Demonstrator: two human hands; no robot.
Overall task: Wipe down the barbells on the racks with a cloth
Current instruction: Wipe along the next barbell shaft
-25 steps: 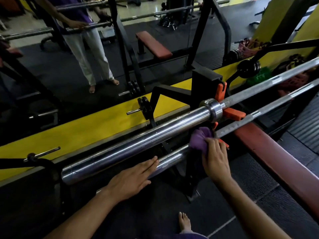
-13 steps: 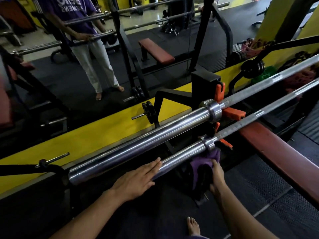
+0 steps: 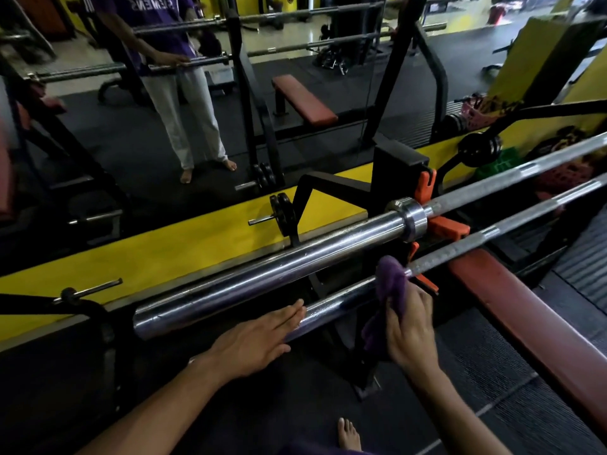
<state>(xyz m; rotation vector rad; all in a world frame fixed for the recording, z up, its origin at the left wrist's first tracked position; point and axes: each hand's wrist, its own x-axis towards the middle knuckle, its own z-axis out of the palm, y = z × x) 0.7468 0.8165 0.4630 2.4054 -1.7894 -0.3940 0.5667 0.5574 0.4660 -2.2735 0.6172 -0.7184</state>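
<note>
Two steel barbells lie across a black rack with orange hooks (image 3: 443,224). The upper barbell (image 3: 269,274) shows its thick chrome sleeve and collar. The lower barbell (image 3: 460,249) runs just below and nearer to me. My right hand (image 3: 407,330) grips a purple cloth (image 3: 389,280) that is wrapped over the lower bar's collar, hiding it. My left hand (image 3: 259,336) lies flat, fingers straight, resting on the end of the lower bar's sleeve.
A red bench pad (image 3: 525,320) runs along the right under the bars. A mirror with a yellow base band (image 3: 164,254) stands behind the rack and shows a person at a bar. Small plates hang on pegs (image 3: 282,215). My bare foot (image 3: 349,435) stands on the black mat.
My right hand with the cloth dropped below the lower bar half a second ago, then came back up over the collar. My left hand stayed on the sleeve end.
</note>
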